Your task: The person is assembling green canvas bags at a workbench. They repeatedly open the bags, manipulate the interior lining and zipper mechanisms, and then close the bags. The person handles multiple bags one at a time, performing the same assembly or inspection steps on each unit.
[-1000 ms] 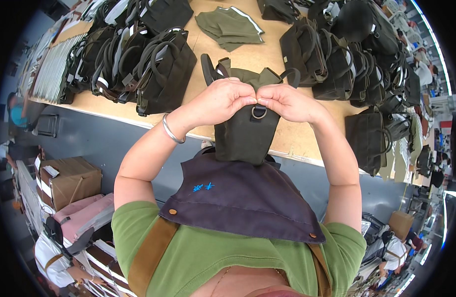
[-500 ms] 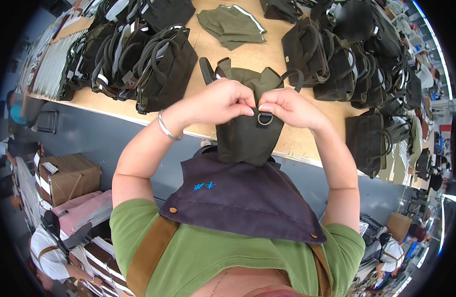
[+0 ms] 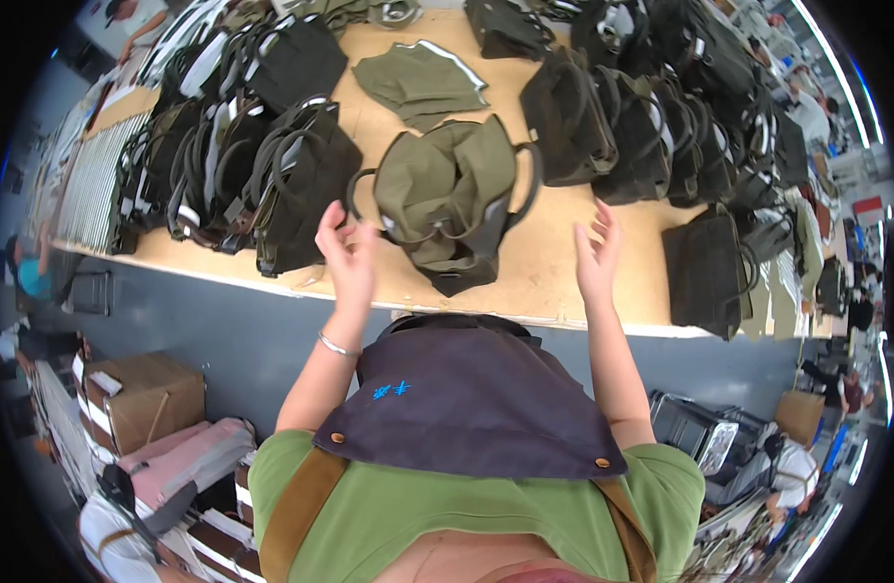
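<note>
A dark olive handbag [image 3: 449,265] sits on the table in front of me, its mouth facing up. Lighter olive lining fabric [image 3: 447,175] bulges out of its top, and a curved handle sticks out at either side. To the left of the bag, my left hand [image 3: 348,255] is raised with fingers apart, near the left handle but holding nothing. My right hand [image 3: 599,251] hovers to the right of the bag, also spread and free of it. Beyond the bag lies a flat piece of olive cloth [image 3: 420,80] with a white edge.
Rows of dark bags [image 3: 306,185] stand on the left of the wooden table [image 3: 554,282]. More dark bags [image 3: 568,121] crowd its right side, one upright bag [image 3: 704,272] near the front edge. On the floor at left is a brown box [image 3: 146,394]. Other people work around the room.
Both hands have let go of the bag's upper edge and moved apart to either side. The bag has gone from in front of my apron onto the table, its opening now upward.
</note>
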A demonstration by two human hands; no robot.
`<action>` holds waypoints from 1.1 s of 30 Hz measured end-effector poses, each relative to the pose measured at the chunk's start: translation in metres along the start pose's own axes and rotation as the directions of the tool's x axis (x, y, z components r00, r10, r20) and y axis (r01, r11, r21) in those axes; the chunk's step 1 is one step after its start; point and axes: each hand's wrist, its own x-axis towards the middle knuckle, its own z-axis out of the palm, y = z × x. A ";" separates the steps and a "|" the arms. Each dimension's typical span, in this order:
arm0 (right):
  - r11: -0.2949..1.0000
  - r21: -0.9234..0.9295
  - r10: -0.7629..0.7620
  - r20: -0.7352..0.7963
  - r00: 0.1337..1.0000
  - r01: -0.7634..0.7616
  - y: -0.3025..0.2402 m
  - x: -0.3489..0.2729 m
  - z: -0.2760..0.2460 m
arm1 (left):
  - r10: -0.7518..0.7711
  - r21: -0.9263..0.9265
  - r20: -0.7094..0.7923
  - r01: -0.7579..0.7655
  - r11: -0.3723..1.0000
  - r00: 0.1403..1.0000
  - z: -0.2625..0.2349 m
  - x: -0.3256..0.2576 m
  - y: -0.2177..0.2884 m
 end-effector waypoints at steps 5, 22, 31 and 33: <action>0.954 0.279 0.001 0.372 0.928 -0.113 -0.039 0.018 0.062 | -0.016 -0.389 0.248 0.114 0.914 0.969 0.043 -0.001 -0.010; 0.963 -0.270 0.074 0.210 0.975 -0.015 -0.048 0.036 -0.158 | 0.103 -0.110 0.902 -0.009 0.994 0.420 0.078 -0.056 0.028; 0.409 -0.807 0.087 -0.431 0.898 -0.426 0.085 0.043 -0.244 | 0.540 -0.805 0.565 0.276 0.525 0.624 0.028 -0.046 0.249; 0.398 -0.792 0.083 -0.472 0.877 -0.464 0.068 0.048 -0.228 | 0.608 -0.911 0.396 0.208 0.357 0.688 0.035 -0.056 0.261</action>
